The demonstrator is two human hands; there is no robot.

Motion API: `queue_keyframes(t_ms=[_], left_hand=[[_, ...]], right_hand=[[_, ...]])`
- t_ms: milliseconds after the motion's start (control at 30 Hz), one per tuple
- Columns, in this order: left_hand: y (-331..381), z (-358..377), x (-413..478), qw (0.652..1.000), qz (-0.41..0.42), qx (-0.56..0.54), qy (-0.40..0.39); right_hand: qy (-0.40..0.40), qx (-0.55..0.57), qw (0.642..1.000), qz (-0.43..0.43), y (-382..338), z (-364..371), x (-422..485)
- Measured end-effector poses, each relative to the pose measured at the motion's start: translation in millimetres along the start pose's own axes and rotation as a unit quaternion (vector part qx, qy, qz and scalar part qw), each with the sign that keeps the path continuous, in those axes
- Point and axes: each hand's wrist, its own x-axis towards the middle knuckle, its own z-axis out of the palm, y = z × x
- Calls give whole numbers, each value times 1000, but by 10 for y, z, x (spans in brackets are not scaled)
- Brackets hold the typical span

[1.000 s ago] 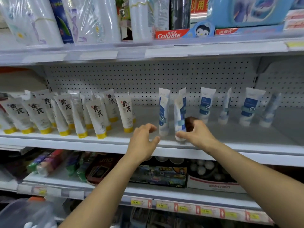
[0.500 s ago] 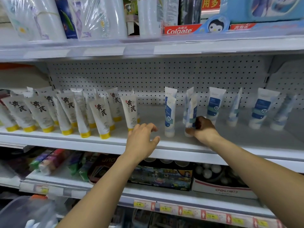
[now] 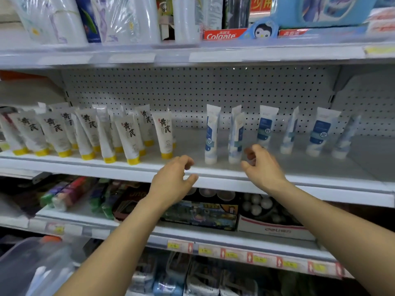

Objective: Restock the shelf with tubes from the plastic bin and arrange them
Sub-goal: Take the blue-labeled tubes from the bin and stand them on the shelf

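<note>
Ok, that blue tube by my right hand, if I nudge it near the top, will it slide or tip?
The blue tube probably tips rather than slides: it is tall and stands on a small cap. It would likely knock the next tube, standing close on its left. The flat crimped top suggests a soft body that gives when squeezed.
</note>
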Motion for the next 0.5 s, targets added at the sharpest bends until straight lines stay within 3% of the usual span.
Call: queue_keyframes(t_ms=[200, 500], left_hand=[[-129, -55, -501, 999, -41, 15, -6], [-1078, -379, -1350, 986, -160, 39, -23]], right_hand=[[-26, -62, 987, -144, -301, 104, -551], [-171, -132, 935, -283, -1028, 1016, -912]])
